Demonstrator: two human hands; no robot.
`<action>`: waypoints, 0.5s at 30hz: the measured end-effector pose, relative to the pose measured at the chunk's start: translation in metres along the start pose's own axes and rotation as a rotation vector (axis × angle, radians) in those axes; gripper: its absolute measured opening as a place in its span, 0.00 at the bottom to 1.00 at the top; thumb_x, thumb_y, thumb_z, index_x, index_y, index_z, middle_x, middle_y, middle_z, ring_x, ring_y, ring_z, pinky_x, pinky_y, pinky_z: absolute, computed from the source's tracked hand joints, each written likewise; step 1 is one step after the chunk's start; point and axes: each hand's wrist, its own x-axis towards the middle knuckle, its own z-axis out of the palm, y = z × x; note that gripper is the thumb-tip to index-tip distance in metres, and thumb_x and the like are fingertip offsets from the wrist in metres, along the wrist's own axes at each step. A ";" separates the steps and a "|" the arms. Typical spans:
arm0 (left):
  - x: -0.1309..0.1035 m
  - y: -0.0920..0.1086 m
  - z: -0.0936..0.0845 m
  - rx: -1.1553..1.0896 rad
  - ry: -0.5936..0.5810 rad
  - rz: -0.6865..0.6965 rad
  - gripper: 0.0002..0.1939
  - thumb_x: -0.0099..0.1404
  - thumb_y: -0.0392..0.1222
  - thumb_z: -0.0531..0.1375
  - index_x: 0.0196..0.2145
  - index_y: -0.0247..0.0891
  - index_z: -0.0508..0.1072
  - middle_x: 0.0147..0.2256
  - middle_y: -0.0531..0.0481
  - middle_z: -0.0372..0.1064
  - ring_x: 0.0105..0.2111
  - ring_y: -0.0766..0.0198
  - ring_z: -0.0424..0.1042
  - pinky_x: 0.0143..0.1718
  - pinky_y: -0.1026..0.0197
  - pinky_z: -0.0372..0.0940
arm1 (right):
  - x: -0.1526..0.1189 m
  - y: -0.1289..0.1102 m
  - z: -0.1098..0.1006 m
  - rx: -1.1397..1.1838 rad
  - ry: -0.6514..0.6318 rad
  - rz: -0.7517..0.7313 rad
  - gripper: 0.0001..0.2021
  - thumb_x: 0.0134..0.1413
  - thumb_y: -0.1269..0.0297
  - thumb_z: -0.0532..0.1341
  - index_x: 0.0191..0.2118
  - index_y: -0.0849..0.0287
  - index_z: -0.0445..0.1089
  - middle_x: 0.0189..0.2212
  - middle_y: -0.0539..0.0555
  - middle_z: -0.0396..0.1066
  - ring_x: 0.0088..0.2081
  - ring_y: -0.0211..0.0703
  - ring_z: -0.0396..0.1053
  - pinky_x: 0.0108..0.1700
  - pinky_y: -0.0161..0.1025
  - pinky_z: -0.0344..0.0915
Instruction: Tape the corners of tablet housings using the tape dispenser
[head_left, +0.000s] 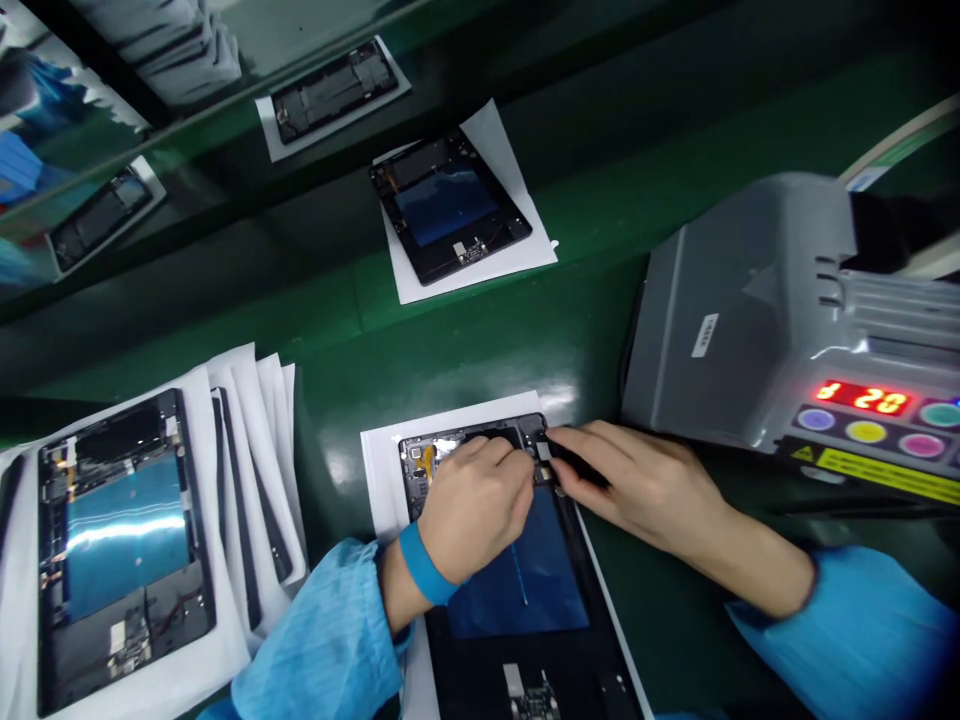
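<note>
An opened tablet housing point(517, 570) with a blue panel inside lies on white paper point(381, 480) in front of me. My left hand point(480, 500), with a blue band at the wrist, is closed over the housing's upper part; whatever its fingertips hold is hidden. From the right, my right hand point(637, 480) reaches to the housing's top right corner, its thumb and fingers pinched on a small dark object point(577, 462). Both hands' fingertips are close together near a small silvery piece at that corner.
A grey machine point(750, 310) with a lit red display stands at the right. Stacked papers point(262, 440) with a tablet housing point(127, 540) on top sit at the left. Another housing point(450, 205) lies on paper beyond my hands; smaller ones rest farther back.
</note>
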 end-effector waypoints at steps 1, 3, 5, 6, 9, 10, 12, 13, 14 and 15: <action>0.000 0.000 0.000 -0.002 0.001 -0.001 0.10 0.68 0.35 0.52 0.29 0.38 0.67 0.29 0.51 0.66 0.31 0.61 0.66 0.35 0.58 0.64 | 0.000 0.000 0.000 0.001 -0.007 -0.007 0.08 0.64 0.68 0.56 0.45 0.63 0.68 0.32 0.51 0.72 0.31 0.37 0.71 0.33 0.36 0.66; 0.000 0.000 0.000 -0.005 0.005 -0.001 0.10 0.68 0.35 0.52 0.29 0.38 0.67 0.29 0.51 0.66 0.30 0.61 0.66 0.34 0.58 0.64 | 0.000 0.000 -0.001 -0.003 -0.014 -0.026 0.07 0.64 0.67 0.56 0.44 0.63 0.68 0.33 0.52 0.72 0.31 0.38 0.71 0.33 0.36 0.66; 0.000 0.000 0.000 -0.008 0.012 0.001 0.10 0.68 0.35 0.52 0.29 0.38 0.67 0.28 0.51 0.65 0.30 0.61 0.66 0.34 0.59 0.64 | 0.000 0.000 -0.001 0.000 -0.010 -0.041 0.07 0.64 0.68 0.56 0.44 0.63 0.68 0.33 0.52 0.72 0.31 0.38 0.71 0.34 0.36 0.67; 0.000 0.000 0.000 -0.010 0.012 0.003 0.10 0.68 0.35 0.52 0.29 0.38 0.67 0.28 0.51 0.65 0.30 0.61 0.66 0.34 0.59 0.64 | 0.000 0.000 -0.002 0.007 -0.006 -0.046 0.07 0.64 0.68 0.56 0.44 0.63 0.67 0.34 0.52 0.72 0.32 0.37 0.71 0.34 0.36 0.67; 0.000 0.000 0.000 -0.015 0.013 0.006 0.10 0.68 0.35 0.52 0.29 0.38 0.67 0.28 0.51 0.65 0.30 0.61 0.66 0.34 0.59 0.64 | 0.000 0.001 -0.002 0.024 0.000 -0.050 0.06 0.64 0.68 0.56 0.45 0.62 0.67 0.34 0.52 0.73 0.32 0.37 0.72 0.34 0.35 0.67; 0.000 0.000 0.000 -0.016 0.012 0.007 0.10 0.68 0.35 0.52 0.29 0.38 0.67 0.28 0.51 0.65 0.30 0.61 0.66 0.34 0.59 0.64 | -0.001 0.001 -0.002 0.029 0.000 -0.049 0.06 0.64 0.68 0.56 0.45 0.61 0.67 0.34 0.52 0.73 0.33 0.36 0.72 0.34 0.35 0.68; 0.000 0.000 0.000 -0.019 0.012 0.005 0.10 0.68 0.35 0.52 0.29 0.38 0.67 0.28 0.51 0.66 0.30 0.61 0.66 0.34 0.59 0.65 | 0.000 0.001 -0.002 0.032 -0.008 -0.045 0.06 0.64 0.68 0.56 0.45 0.61 0.68 0.34 0.52 0.73 0.33 0.36 0.72 0.35 0.35 0.68; 0.000 0.000 0.000 -0.020 0.012 0.003 0.10 0.68 0.35 0.52 0.29 0.38 0.67 0.28 0.51 0.66 0.30 0.61 0.66 0.34 0.59 0.65 | 0.000 0.001 -0.002 0.031 -0.011 -0.045 0.06 0.65 0.68 0.56 0.45 0.61 0.68 0.34 0.52 0.73 0.33 0.36 0.72 0.35 0.35 0.68; 0.000 0.000 0.000 -0.021 0.012 0.001 0.09 0.68 0.35 0.52 0.29 0.38 0.67 0.28 0.51 0.66 0.30 0.61 0.66 0.34 0.59 0.65 | 0.000 0.001 -0.002 0.031 -0.013 -0.046 0.06 0.65 0.68 0.56 0.44 0.61 0.68 0.34 0.52 0.73 0.33 0.37 0.72 0.35 0.35 0.68; 0.001 0.000 0.000 -0.022 0.012 -0.001 0.09 0.68 0.35 0.52 0.29 0.38 0.67 0.28 0.51 0.66 0.30 0.61 0.66 0.34 0.59 0.65 | 0.000 0.001 -0.002 0.031 -0.015 -0.048 0.06 0.65 0.68 0.56 0.44 0.61 0.68 0.34 0.52 0.73 0.33 0.37 0.72 0.35 0.35 0.68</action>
